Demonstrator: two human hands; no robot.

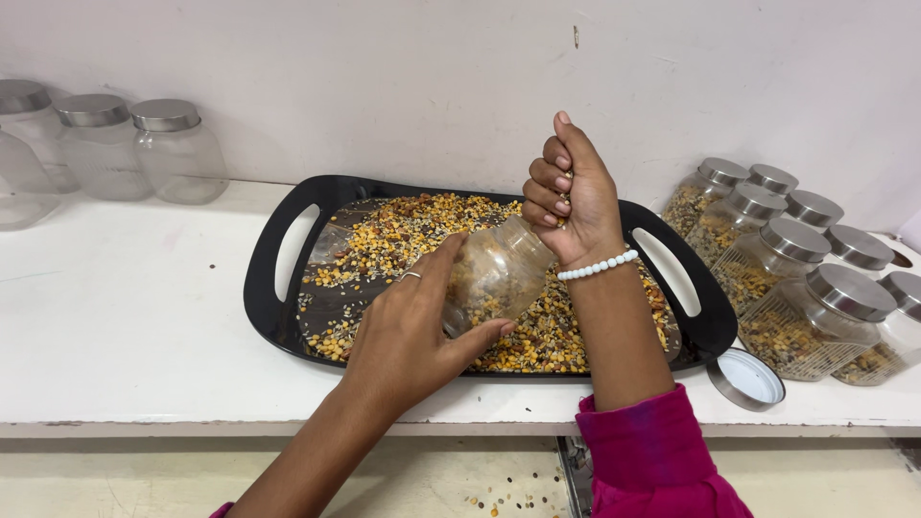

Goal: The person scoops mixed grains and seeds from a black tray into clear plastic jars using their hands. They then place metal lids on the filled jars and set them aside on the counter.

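One jar [499, 273] in left grip [413, 336], tilted

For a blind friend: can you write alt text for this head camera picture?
A left hand tilts a clear jar over a black tray of mixed grains, while the right hand is closed in a fist above it.

glossy black plastic on the tray [264, 278], smooth and reflective along the rim. clear, ribbed plastic for the jar [499, 273] gripped in the left hand [413, 331]. dry, matt mixed lentils and grains [413, 225], yellow, brown and pale. brushed metal on the loose lid [746, 379] and on the caps of the filled jars [801, 321] and the empty jars [144, 144]. glossy white beads on the bracelet [597, 267]. soft magenta cloth on the sleeve [652, 456]. smooth, matt white shelf [125, 317].
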